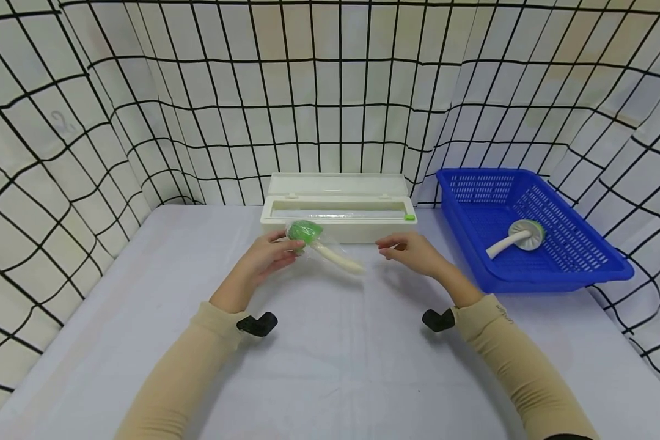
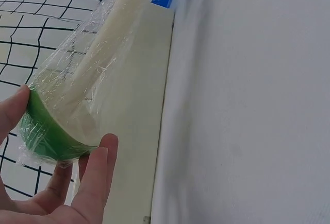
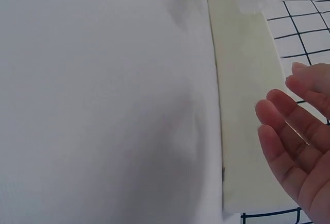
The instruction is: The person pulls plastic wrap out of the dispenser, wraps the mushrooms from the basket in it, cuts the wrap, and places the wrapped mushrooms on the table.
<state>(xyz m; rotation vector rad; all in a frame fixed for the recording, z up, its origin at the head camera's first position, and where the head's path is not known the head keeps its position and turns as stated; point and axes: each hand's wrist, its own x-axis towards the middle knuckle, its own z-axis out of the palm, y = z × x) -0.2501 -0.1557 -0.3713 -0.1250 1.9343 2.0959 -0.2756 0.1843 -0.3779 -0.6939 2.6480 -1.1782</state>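
Above the tabletop (image 1: 330, 366), head view: the left hand (image 1: 266, 256) holds the film-wrapped brush (image 1: 321, 244) by its green head, before the cling film box (image 1: 338, 208); the right hand (image 1: 412, 252) is relaxed, holding nothing; blue basket (image 1: 599, 269) to the right.
Left wrist view: fingers (image 2: 95, 175) curl round the green head (image 2: 49, 134); the film looks slippery, the brush light and stiff.
Right wrist view: fingers (image 3: 289, 141) straight, apart.
Hold: better at the head or mid-handle.

Film-wrapped green-headed brush (image 1: 321, 242), tilted, held above table.
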